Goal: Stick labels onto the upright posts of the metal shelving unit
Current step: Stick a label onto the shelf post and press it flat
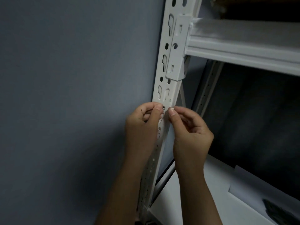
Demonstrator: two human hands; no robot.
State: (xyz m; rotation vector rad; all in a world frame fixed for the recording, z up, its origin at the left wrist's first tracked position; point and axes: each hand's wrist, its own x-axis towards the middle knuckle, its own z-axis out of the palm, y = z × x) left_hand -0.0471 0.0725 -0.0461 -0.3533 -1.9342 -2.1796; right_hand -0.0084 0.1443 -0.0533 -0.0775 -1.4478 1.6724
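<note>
A small label (164, 109) is held against the white slotted post (168, 65), pinched at either end by the left hand (142, 125) and right hand (190, 127), both grips narrow, below the shelf beam (243, 44).

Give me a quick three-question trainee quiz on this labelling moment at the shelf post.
1. True or false: both hands are at the front upright post, below the beam bracket.
2. What does the left hand pinch: A) a small label with dark print, B) a screwdriver, C) a bolt?
3. Fill in: the right hand pinches the label's ____ end.

Key: 1 true; 2 A; 3 other (right).
</note>
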